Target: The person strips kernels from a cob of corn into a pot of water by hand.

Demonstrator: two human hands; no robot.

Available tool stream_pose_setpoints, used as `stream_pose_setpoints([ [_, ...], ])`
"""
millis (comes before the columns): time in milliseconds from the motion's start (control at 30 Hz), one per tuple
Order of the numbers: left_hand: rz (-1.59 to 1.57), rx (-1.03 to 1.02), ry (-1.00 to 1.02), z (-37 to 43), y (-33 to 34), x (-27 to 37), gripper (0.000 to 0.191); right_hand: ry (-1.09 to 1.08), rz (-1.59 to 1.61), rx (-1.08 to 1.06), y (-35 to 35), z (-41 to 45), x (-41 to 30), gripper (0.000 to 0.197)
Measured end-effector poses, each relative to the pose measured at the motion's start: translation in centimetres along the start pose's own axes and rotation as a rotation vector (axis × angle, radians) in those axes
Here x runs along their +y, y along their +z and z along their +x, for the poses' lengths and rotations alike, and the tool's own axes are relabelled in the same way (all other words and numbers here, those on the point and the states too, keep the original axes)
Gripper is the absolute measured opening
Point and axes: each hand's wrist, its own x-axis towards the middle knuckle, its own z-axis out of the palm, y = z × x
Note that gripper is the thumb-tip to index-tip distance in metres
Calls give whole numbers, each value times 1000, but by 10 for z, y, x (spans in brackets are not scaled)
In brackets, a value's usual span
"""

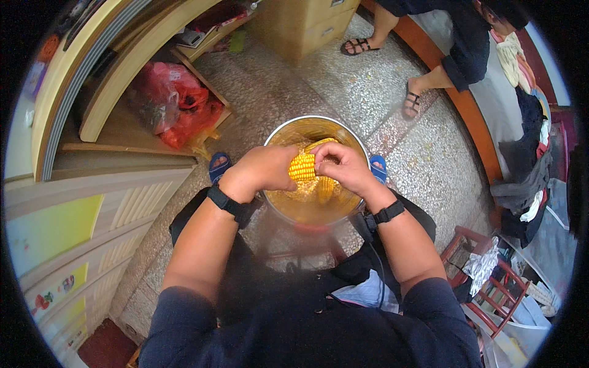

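An ear of yellow corn (302,168) is in my left hand (270,166), held crosswise over a round metal bucket (271,133). My right hand (346,166) has its thumb and bent fingers against the ear's right end. Exactly how those fingertips meet the kernels is partly hidden. Deeper in the bucket, loose kernels (303,192) cover part of the bottom. A second ear (326,185) leans inside below my right hand, and another (322,143) lies behind my fingers. The bucket stands between my feet.
Red plastic bags (193,110) fill an open wooden compartment at left. Another person (464,46) sits on a bed edge at upper right, sandalled feet (412,99) on the speckled floor (322,78). A reddish rack (501,271) with cloth stands at lower right.
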Motion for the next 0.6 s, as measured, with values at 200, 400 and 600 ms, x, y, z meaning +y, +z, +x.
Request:
stream_pose_setpoints([
  [200,12,-2,0,1,1,-1,50,-76,-20,70,1,0,3,6],
  [400,9,13,6,4,7,-6,50,-105,-53,71,0,1,8,6],
  [600,7,21,3,5,7,-6,49,-95,-37,76,1,1,9,5],
])
